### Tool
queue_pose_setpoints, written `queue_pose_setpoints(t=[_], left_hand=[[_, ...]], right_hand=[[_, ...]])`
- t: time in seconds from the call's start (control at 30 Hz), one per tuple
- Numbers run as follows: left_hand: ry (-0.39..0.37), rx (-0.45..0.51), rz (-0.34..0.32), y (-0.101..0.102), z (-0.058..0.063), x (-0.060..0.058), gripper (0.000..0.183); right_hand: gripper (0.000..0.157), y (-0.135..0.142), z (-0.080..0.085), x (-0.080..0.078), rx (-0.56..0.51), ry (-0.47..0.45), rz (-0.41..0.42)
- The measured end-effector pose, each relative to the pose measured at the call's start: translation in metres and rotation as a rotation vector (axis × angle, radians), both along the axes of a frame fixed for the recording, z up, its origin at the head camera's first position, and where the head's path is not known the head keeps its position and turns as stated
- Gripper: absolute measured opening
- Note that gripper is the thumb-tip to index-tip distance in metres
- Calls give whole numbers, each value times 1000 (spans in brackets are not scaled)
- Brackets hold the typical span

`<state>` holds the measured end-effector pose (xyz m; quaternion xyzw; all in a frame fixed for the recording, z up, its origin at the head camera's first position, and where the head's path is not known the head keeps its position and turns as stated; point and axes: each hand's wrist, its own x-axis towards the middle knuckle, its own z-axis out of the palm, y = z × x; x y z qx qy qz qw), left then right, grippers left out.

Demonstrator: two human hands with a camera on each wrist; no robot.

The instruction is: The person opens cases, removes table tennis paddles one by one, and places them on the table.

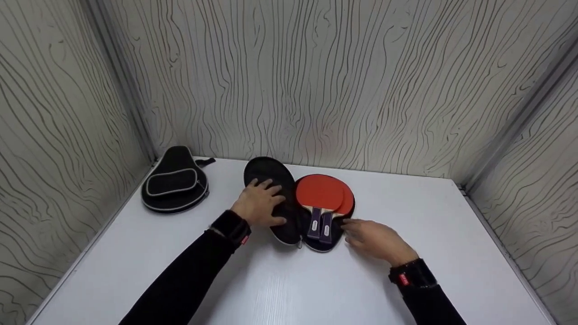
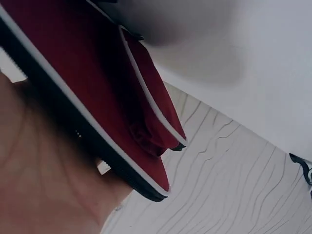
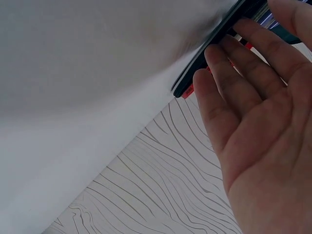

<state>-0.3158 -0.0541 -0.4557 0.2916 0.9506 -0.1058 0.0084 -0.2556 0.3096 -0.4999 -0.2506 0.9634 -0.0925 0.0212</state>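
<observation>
A table tennis paddle case lies unzipped, its black-lined lid (image 1: 266,174) folded out to the left. In the left wrist view the lid's outer side (image 2: 63,53) is dark red with white piping and a pocket. Spread fingers of my left hand (image 1: 259,205) rest on the lid's inside. Two red paddles (image 1: 318,192) overlap in the other half, purple handles (image 1: 314,223) pointing toward me. Beside those handles, my right hand (image 1: 375,239) has its fingertips at the case's right edge (image 3: 195,63). Its fingers are nearly straight, palm facing the case.
Another paddle case (image 1: 176,194), black with grey piping, lies zipped up at the back left of the white table (image 1: 271,293). Wood-patterned panels (image 1: 316,90) stand behind the table and along both sides.
</observation>
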Motion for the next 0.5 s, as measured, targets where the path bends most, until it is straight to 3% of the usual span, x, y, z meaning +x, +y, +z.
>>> queue_pose_setpoints(t=[0.27, 0.5], left_hand=[[-119, 93, 35, -7, -11, -9, 91], [-70, 77, -34, -7, -29, -19, 104]], right_hand=[[40, -1, 0, 0, 6, 9, 4], [42, 0, 0, 0, 3, 2, -12]])
